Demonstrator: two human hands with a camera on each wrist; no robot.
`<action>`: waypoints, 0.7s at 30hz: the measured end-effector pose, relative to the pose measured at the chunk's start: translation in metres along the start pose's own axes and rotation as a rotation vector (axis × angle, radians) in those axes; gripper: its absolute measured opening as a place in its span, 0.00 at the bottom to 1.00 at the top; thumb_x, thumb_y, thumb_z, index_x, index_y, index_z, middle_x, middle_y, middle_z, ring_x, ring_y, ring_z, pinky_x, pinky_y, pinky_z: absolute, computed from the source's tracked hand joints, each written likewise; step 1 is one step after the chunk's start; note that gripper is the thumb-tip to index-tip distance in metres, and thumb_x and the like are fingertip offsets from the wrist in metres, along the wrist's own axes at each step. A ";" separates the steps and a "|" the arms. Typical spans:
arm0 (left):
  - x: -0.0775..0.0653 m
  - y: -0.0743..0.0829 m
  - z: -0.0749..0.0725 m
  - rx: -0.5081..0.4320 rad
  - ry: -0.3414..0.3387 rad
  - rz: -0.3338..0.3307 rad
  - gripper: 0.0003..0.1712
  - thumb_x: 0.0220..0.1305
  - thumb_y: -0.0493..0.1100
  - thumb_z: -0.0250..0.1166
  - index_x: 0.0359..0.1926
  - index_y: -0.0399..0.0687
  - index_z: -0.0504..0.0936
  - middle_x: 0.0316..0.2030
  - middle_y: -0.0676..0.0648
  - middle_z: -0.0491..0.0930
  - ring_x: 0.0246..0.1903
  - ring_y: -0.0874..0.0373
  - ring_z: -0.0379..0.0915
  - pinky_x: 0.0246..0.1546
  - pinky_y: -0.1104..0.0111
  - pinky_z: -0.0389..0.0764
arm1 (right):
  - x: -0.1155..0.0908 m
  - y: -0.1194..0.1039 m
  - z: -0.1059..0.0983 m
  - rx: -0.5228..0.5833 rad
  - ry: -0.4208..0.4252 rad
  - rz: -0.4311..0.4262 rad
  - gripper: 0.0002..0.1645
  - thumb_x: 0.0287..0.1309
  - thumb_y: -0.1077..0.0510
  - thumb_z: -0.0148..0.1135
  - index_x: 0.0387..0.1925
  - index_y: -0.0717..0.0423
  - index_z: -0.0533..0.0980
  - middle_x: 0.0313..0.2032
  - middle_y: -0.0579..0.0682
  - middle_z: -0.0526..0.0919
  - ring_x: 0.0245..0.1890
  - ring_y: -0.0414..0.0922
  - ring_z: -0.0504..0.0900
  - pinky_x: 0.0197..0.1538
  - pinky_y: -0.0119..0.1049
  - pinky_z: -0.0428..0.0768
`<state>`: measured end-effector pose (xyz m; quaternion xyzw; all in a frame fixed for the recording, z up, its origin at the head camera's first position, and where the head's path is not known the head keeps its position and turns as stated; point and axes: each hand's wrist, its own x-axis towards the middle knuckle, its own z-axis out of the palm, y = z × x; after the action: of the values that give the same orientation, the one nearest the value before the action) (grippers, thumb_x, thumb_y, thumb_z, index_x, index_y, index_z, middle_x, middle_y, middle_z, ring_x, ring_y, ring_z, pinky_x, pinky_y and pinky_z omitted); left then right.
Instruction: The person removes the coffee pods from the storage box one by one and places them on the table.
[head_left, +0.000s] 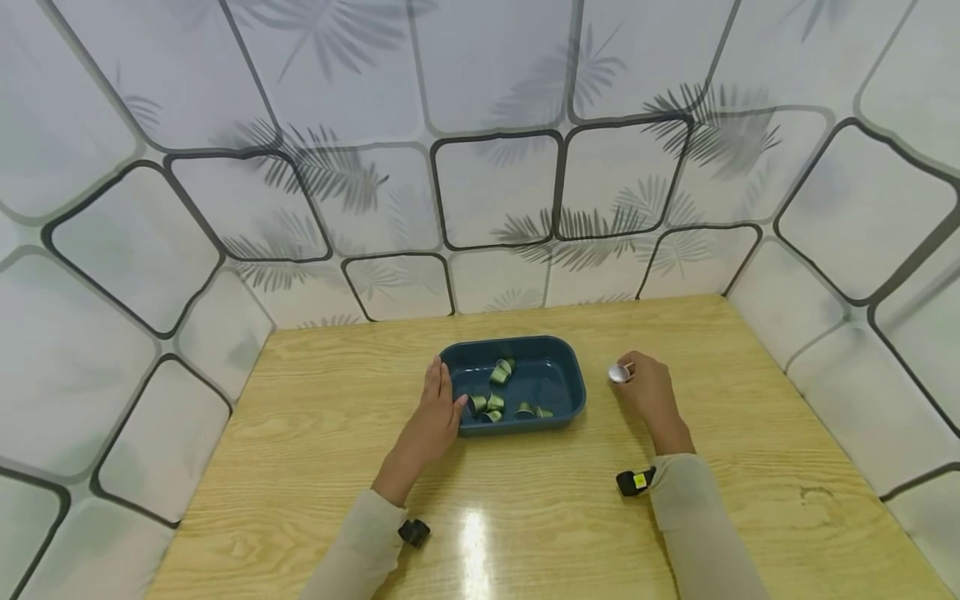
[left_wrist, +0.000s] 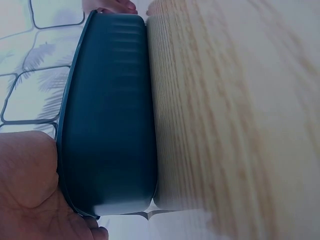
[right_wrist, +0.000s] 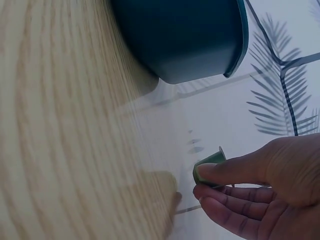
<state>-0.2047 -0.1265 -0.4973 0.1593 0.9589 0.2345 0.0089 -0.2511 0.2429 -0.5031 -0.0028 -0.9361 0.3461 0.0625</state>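
Note:
A dark blue, rounded rectangular dish (head_left: 561,367) stands on the wooden table, with several green coffee capsules (head_left: 501,372) lying inside at its left and near side. My left hand (head_left: 432,417) rests against the dish's left end, fingers extended along the wall and thumb at the near-left rim. In the left wrist view, the palm (left_wrist: 30,185) is beside the dish's rim. Right of the dish, my right hand (head_left: 651,392) pinches one green coffee capsule (right_wrist: 212,162) between thumb and fingers. Its silvery lid shows in the head view.
The light wood table (head_left: 315,467) runs back to a wall covering (head_left: 495,192) patterned with dark outlines and leaves, which also encloses both sides. A small black wrist device (head_left: 634,482) sits by the right sleeve, another (head_left: 414,532) by the left.

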 end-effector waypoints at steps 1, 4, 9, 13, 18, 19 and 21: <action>0.000 0.000 0.000 -0.001 -0.001 -0.001 0.40 0.84 0.53 0.39 0.78 0.27 0.37 0.79 0.31 0.29 0.78 0.40 0.26 0.74 0.49 0.54 | 0.000 0.000 0.000 0.001 -0.003 0.002 0.17 0.57 0.68 0.70 0.47 0.70 0.77 0.41 0.70 0.85 0.43 0.63 0.84 0.46 0.57 0.80; 0.000 0.000 0.000 0.000 0.003 0.000 0.40 0.84 0.53 0.40 0.78 0.27 0.37 0.79 0.31 0.29 0.78 0.40 0.26 0.73 0.48 0.54 | -0.001 0.000 0.001 -0.004 -0.013 0.002 0.16 0.57 0.67 0.70 0.45 0.70 0.77 0.40 0.69 0.85 0.42 0.63 0.83 0.45 0.58 0.79; 0.000 0.002 -0.001 0.007 0.006 -0.003 0.40 0.84 0.53 0.39 0.78 0.27 0.37 0.79 0.31 0.30 0.78 0.40 0.26 0.74 0.49 0.53 | -0.001 0.000 0.002 -0.023 -0.014 -0.001 0.15 0.56 0.67 0.71 0.43 0.70 0.77 0.36 0.68 0.85 0.39 0.62 0.83 0.44 0.57 0.79; 0.000 0.002 -0.002 0.001 0.007 -0.003 0.40 0.84 0.52 0.40 0.78 0.27 0.38 0.79 0.31 0.30 0.78 0.39 0.27 0.74 0.49 0.53 | -0.001 0.001 0.003 -0.028 -0.014 -0.009 0.15 0.56 0.67 0.70 0.43 0.70 0.77 0.36 0.68 0.85 0.38 0.63 0.83 0.43 0.58 0.79; -0.001 0.002 -0.001 0.006 -0.003 -0.006 0.40 0.84 0.53 0.39 0.78 0.27 0.38 0.79 0.32 0.28 0.78 0.41 0.24 0.74 0.49 0.54 | -0.002 0.002 0.004 -0.033 -0.014 -0.025 0.15 0.54 0.69 0.71 0.42 0.70 0.77 0.37 0.69 0.85 0.40 0.64 0.84 0.44 0.58 0.79; -0.001 0.002 -0.001 0.005 -0.007 -0.009 0.40 0.84 0.53 0.38 0.78 0.27 0.37 0.79 0.32 0.27 0.78 0.41 0.24 0.74 0.50 0.53 | -0.002 0.002 0.004 -0.033 -0.014 -0.027 0.15 0.53 0.69 0.71 0.42 0.71 0.77 0.37 0.69 0.85 0.40 0.64 0.84 0.44 0.58 0.79; -0.001 0.001 -0.001 0.010 -0.001 -0.004 0.40 0.84 0.53 0.38 0.78 0.27 0.38 0.79 0.32 0.28 0.78 0.40 0.25 0.74 0.49 0.54 | -0.002 0.002 0.003 -0.032 -0.018 -0.028 0.17 0.53 0.69 0.72 0.43 0.71 0.76 0.37 0.69 0.85 0.40 0.64 0.84 0.44 0.58 0.79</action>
<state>-0.2037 -0.1261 -0.4957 0.1573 0.9605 0.2295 0.0093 -0.2491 0.2422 -0.5069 0.0123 -0.9420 0.3301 0.0588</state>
